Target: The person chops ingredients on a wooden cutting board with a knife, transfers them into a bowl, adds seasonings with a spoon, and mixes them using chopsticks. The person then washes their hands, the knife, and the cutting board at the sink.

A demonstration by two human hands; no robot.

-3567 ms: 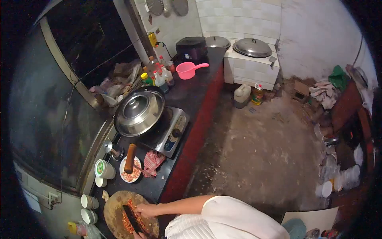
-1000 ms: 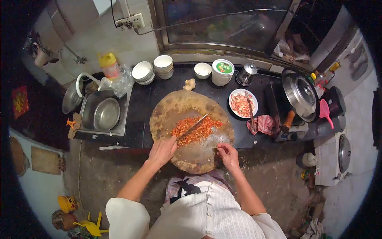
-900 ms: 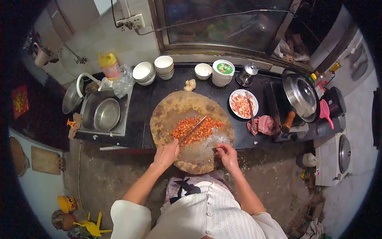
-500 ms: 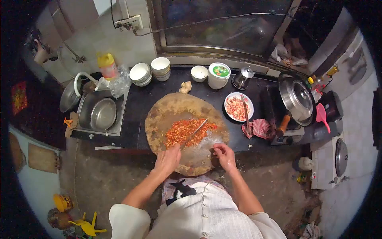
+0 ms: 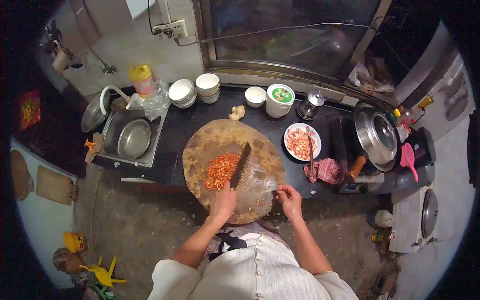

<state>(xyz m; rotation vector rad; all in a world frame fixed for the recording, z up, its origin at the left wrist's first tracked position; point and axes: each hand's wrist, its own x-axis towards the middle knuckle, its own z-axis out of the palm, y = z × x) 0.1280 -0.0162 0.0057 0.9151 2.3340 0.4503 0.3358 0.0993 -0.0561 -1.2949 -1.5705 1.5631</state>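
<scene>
Board (image 5: pixel 215 137): resting on the counter (image 5: pixel 170 155), sitting between the sink (image 5: pixel 157 143) and the dish (image 5: pixel 295 156).
Chopped food (image 5: pixel 220 171): lying on the board, left of the knife (image 5: pixel 242 162).
Knife: reaching across the board from the left hand (image 5: pixel 224 203).
Right hand (image 5: pixel 291 203): sitting at the board's right edge.
Ginger (image 5: pixel 237 112): lying just behind the board.
Tub (image 5: pixel 279 106): standing between a bowl (image 5: pixel 255 97) and a pot (image 5: pixel 307 107).
Basin (image 5: pixel 134 139): sitting in the sink.
Cloth (image 5: pixel 328 171): lying before the dish, left of the stove (image 5: pixel 372 180).
</scene>
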